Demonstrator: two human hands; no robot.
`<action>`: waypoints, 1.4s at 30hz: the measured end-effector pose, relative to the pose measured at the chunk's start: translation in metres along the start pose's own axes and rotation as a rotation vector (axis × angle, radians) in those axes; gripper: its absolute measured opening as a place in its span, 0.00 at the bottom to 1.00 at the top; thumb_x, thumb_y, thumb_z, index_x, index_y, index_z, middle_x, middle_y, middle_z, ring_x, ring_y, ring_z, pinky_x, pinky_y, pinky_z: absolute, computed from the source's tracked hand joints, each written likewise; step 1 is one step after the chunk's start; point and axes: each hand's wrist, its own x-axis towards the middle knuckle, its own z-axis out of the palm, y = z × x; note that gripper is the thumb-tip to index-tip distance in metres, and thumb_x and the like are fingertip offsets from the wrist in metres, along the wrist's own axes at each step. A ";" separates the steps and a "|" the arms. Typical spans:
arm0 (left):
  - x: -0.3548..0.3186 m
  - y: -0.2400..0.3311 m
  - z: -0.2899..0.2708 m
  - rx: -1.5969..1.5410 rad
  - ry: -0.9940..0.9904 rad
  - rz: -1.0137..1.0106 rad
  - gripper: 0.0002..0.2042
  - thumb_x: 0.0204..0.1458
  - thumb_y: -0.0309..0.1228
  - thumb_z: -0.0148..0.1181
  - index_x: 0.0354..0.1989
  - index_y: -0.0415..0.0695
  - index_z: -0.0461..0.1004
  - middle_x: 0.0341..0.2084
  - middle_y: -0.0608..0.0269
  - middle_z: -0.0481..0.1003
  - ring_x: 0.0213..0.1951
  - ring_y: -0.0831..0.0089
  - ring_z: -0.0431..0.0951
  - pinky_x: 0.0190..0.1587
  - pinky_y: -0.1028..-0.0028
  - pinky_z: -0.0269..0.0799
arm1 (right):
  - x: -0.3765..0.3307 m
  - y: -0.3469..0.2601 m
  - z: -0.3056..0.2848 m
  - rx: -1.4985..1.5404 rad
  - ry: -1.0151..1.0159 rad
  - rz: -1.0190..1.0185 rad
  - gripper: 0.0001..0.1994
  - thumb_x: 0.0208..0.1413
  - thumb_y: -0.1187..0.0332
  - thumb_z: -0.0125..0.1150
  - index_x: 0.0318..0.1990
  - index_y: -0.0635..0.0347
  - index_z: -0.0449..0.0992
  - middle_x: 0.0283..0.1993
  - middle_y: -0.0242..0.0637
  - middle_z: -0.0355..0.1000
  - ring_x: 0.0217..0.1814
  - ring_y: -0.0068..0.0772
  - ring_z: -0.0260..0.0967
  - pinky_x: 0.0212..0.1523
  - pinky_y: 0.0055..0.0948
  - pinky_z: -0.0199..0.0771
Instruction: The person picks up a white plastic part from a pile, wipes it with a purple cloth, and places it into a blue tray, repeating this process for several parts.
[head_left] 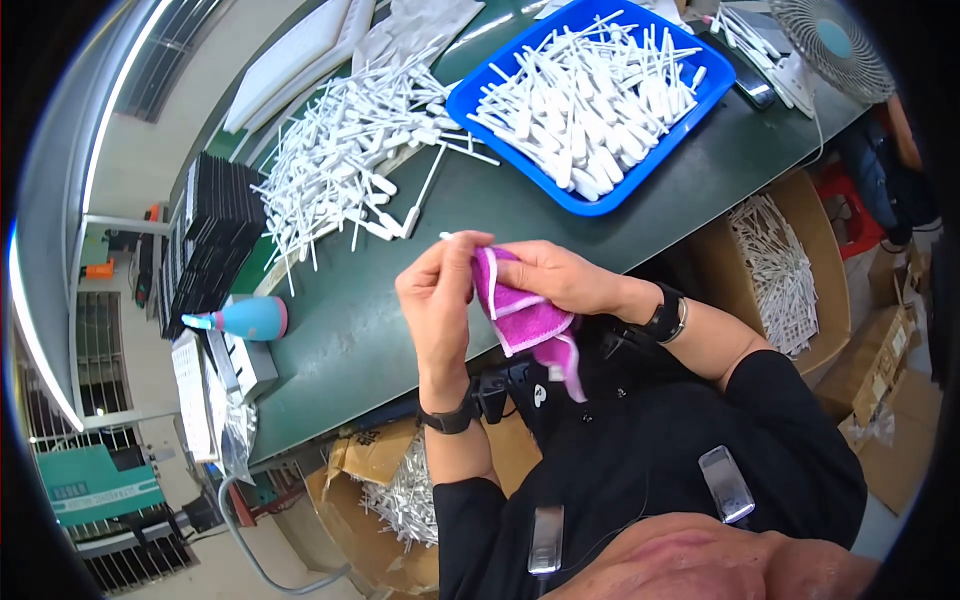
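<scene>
In front of my body, my right hand (565, 278) is closed around a purple cloth (528, 322) with white edging, and its lower corner hangs loose. Right beside it, my left hand (438, 292) is pinched shut against the cloth's edge. A small white tip (447, 236) pokes out above my left fingers, looking like the end of a white stick; the rest is hidden by fingers and cloth. Beyond my hands lies a loose heap of white plastic sticks (345, 150) with thick rounded ends. More such sticks fill a blue tray (590, 207) to the right.
Black stacked trays (222, 200) and a blue-and-pink bottle (255, 318) stand at the left of the green table (335, 345). A fan (835, 45) is at the far right. Cardboard boxes of white sticks, one right (830, 300), one below left (340, 500), flank me.
</scene>
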 end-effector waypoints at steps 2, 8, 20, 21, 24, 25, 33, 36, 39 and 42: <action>0.005 -0.002 -0.003 -0.273 0.114 -0.023 0.12 0.58 0.31 0.53 0.30 0.33 0.76 0.12 0.74 0.63 0.14 0.86 0.59 0.16 0.82 0.50 | -0.009 -0.002 -0.002 -0.340 -0.002 -0.057 0.12 0.64 0.62 0.45 0.40 0.63 0.68 0.29 0.32 0.70 0.33 0.17 0.65 0.32 0.24 0.66; 0.042 0.010 0.023 -0.404 0.301 0.011 0.14 0.59 0.33 0.51 0.30 0.34 0.75 0.12 0.73 0.61 0.13 0.86 0.55 0.15 0.82 0.48 | -0.016 0.012 -0.012 -0.476 0.208 -0.137 0.13 0.65 0.62 0.43 0.40 0.64 0.68 0.23 0.28 0.66 0.27 0.15 0.60 0.29 0.23 0.63; 0.151 -0.045 0.072 0.121 -0.112 0.127 0.16 0.55 0.41 0.54 0.34 0.38 0.77 0.26 0.58 0.77 0.24 0.72 0.76 0.25 0.73 0.69 | -0.012 0.037 -0.025 -0.082 0.259 -0.102 0.14 0.66 0.62 0.39 0.41 0.61 0.70 0.33 0.23 0.68 0.32 0.10 0.61 0.34 0.14 0.63; 0.147 -0.040 0.076 0.323 -0.046 0.273 0.16 0.54 0.41 0.55 0.33 0.39 0.77 0.27 0.57 0.78 0.25 0.69 0.77 0.26 0.71 0.71 | -0.015 0.037 -0.030 -0.068 0.267 -0.119 0.14 0.66 0.62 0.40 0.42 0.61 0.70 0.34 0.23 0.68 0.33 0.10 0.62 0.35 0.13 0.63; 0.128 -0.033 0.016 1.000 0.035 0.231 0.14 0.49 0.42 0.57 0.30 0.44 0.79 0.26 0.57 0.78 0.27 0.61 0.78 0.31 0.67 0.71 | -0.013 0.032 -0.029 -0.022 0.292 -0.120 0.14 0.66 0.61 0.42 0.40 0.61 0.70 0.31 0.22 0.67 0.31 0.09 0.60 0.32 0.13 0.62; 0.123 -0.036 -0.010 1.173 0.035 0.120 0.13 0.48 0.42 0.57 0.29 0.46 0.79 0.25 0.57 0.78 0.29 0.59 0.78 0.32 0.66 0.71 | -0.013 0.030 -0.025 -0.002 0.295 -0.123 0.14 0.66 0.60 0.43 0.39 0.61 0.70 0.30 0.22 0.66 0.30 0.09 0.59 0.31 0.13 0.61; 0.080 -0.058 -0.070 0.967 -0.051 0.037 0.12 0.48 0.37 0.60 0.36 0.42 0.76 0.28 0.58 0.77 0.26 0.66 0.75 0.30 0.67 0.70 | -0.012 0.031 -0.033 0.060 0.253 -0.103 0.14 0.66 0.61 0.42 0.43 0.61 0.70 0.35 0.24 0.68 0.34 0.11 0.63 0.36 0.14 0.64; 0.059 -0.049 -0.067 0.533 0.061 -0.063 0.13 0.51 0.35 0.59 0.41 0.39 0.74 0.27 0.62 0.75 0.22 0.77 0.71 0.25 0.77 0.68 | -0.012 0.032 -0.032 0.061 0.254 -0.112 0.14 0.66 0.61 0.42 0.43 0.61 0.70 0.35 0.24 0.68 0.35 0.11 0.63 0.37 0.14 0.64; 0.037 -0.042 -0.050 -0.163 -0.012 -0.252 0.13 0.54 0.33 0.55 0.43 0.36 0.71 0.27 0.61 0.75 0.19 0.86 0.66 0.17 0.86 0.58 | -0.015 0.033 -0.034 0.065 0.251 -0.111 0.14 0.66 0.60 0.42 0.44 0.61 0.69 0.35 0.25 0.69 0.35 0.11 0.64 0.37 0.14 0.65; 0.019 -0.050 -0.042 -0.334 0.049 -0.291 0.12 0.55 0.32 0.54 0.42 0.37 0.71 0.26 0.61 0.74 0.17 0.87 0.63 0.14 0.86 0.52 | -0.014 0.031 -0.032 0.071 0.253 -0.114 0.14 0.66 0.60 0.42 0.44 0.61 0.69 0.36 0.25 0.69 0.35 0.11 0.64 0.37 0.14 0.65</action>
